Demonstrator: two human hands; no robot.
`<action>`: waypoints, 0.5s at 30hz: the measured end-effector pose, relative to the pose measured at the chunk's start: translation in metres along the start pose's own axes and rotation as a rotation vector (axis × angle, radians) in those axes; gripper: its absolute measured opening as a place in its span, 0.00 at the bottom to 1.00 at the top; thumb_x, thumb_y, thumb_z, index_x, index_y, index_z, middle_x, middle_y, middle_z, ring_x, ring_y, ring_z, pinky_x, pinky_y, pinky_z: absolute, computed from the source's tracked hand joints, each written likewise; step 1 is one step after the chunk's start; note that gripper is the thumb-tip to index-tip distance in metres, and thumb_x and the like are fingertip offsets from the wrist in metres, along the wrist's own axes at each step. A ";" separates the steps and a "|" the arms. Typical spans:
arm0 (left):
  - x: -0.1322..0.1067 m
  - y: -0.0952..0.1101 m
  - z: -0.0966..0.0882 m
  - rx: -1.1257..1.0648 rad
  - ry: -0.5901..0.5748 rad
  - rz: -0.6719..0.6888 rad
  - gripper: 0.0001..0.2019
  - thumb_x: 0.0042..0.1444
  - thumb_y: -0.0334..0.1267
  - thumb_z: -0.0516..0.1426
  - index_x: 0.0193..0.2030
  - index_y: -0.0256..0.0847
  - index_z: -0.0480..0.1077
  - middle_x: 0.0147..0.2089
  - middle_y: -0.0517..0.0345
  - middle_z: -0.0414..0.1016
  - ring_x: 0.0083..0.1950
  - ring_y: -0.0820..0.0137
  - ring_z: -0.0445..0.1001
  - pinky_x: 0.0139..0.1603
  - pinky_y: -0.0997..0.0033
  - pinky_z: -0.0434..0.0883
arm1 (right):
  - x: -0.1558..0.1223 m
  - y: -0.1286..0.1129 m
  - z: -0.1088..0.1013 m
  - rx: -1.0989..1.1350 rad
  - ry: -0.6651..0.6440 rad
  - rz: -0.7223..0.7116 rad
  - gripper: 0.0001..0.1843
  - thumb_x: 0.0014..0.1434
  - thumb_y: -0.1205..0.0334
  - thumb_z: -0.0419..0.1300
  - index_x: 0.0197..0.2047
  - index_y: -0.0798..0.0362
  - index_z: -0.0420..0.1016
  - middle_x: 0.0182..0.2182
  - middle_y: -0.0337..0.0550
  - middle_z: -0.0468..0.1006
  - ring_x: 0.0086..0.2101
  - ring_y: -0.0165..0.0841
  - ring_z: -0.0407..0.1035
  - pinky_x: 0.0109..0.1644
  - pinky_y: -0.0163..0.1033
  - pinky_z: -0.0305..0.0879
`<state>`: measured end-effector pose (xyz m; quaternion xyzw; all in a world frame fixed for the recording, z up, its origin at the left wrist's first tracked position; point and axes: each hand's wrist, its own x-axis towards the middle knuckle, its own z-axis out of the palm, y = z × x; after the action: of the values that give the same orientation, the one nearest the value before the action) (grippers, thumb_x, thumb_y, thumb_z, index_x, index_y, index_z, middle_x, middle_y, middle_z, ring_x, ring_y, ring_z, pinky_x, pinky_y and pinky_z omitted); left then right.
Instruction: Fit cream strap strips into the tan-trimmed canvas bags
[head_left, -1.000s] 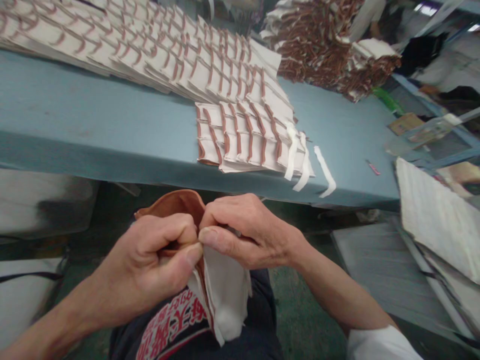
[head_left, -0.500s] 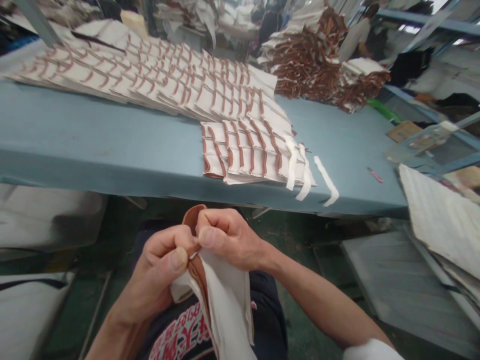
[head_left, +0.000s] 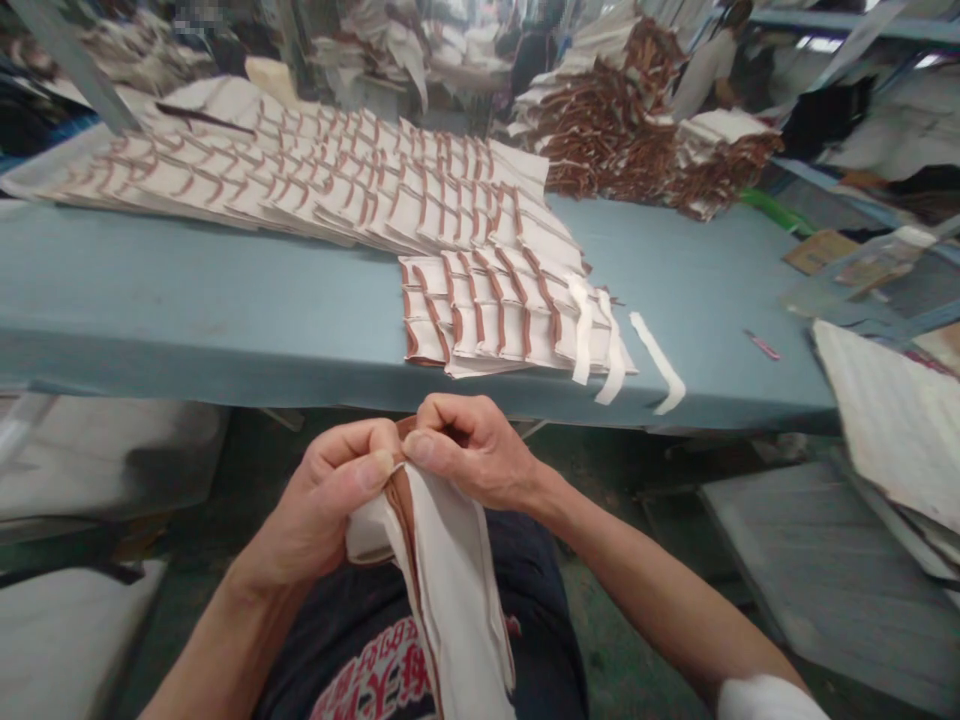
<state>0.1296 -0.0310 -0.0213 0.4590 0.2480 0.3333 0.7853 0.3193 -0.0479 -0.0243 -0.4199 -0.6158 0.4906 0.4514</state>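
Note:
Both my hands pinch the upper end of a white and brown sewn fabric piece (head_left: 457, 590) in front of my body. My left hand (head_left: 341, 495) is closed on its left edge, thumb pressed against the bent fingers. Right beside it, my right hand (head_left: 472, 450) grips the top edge, fingertips nearly touching the left thumb. Below them the piece hangs down, its brown inner side showing along a fold between white layers. The fingers hide the exact spot being held.
Overlapping rows of similar white pieces with brown edges (head_left: 300, 170) cover much of the blue table (head_left: 225, 300). White strips (head_left: 656, 360) and a small pink-handled tool (head_left: 763, 345) lie to the right. A tall brown and white stack (head_left: 600, 130) stands behind. A person (head_left: 709, 75) is farther back.
Both hands have risen slightly with the fabric piece, still pinching it. The brown flap above the fingers shows less now. The view has shifted a little.

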 end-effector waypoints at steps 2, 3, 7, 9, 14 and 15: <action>-0.002 0.004 -0.006 0.050 -0.018 -0.033 0.33 0.53 0.62 0.75 0.23 0.43 0.60 0.19 0.68 0.62 0.18 0.78 0.56 0.19 0.79 0.56 | 0.001 0.002 -0.010 0.009 -0.067 0.012 0.34 0.63 0.30 0.68 0.27 0.51 0.66 0.22 0.30 0.60 0.25 0.25 0.50 0.29 0.36 0.46; -0.004 0.005 -0.009 0.071 -0.020 -0.046 0.33 0.54 0.62 0.74 0.24 0.43 0.60 0.20 0.67 0.62 0.19 0.78 0.56 0.20 0.79 0.56 | 0.001 0.004 -0.016 0.007 -0.082 0.023 0.33 0.62 0.30 0.69 0.27 0.51 0.66 0.22 0.30 0.60 0.25 0.25 0.50 0.28 0.36 0.46; -0.012 0.004 -0.023 0.146 -0.024 -0.083 0.31 0.59 0.64 0.70 0.26 0.43 0.62 0.21 0.68 0.64 0.19 0.78 0.54 0.19 0.79 0.54 | -0.004 0.020 -0.031 0.009 -0.041 0.100 0.35 0.60 0.27 0.69 0.28 0.51 0.67 0.23 0.31 0.61 0.25 0.26 0.51 0.29 0.35 0.47; -0.014 0.006 -0.027 0.264 -0.069 -0.095 0.29 0.61 0.63 0.69 0.26 0.42 0.65 0.21 0.66 0.65 0.20 0.78 0.54 0.19 0.79 0.53 | -0.007 0.027 -0.034 0.032 -0.018 0.138 0.36 0.59 0.26 0.69 0.28 0.50 0.66 0.23 0.31 0.61 0.26 0.26 0.51 0.29 0.35 0.46; -0.017 0.019 -0.028 0.721 -0.172 -0.003 0.22 0.63 0.44 0.66 0.22 0.41 0.65 0.23 0.65 0.65 0.25 0.74 0.63 0.25 0.79 0.60 | -0.013 0.031 -0.036 0.042 -0.056 0.187 0.35 0.54 0.30 0.75 0.28 0.50 0.65 0.23 0.29 0.59 0.25 0.25 0.49 0.28 0.34 0.46; -0.019 0.021 -0.028 0.757 -0.161 0.049 0.22 0.64 0.42 0.65 0.22 0.42 0.63 0.23 0.66 0.64 0.24 0.75 0.63 0.25 0.79 0.61 | -0.014 0.031 -0.037 0.044 -0.078 0.189 0.35 0.54 0.29 0.74 0.28 0.50 0.66 0.23 0.29 0.60 0.25 0.25 0.50 0.28 0.34 0.47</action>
<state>0.0917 -0.0218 -0.0139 0.7468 0.2800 0.1997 0.5692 0.3609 -0.0476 -0.0524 -0.4465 -0.5796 0.5606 0.3879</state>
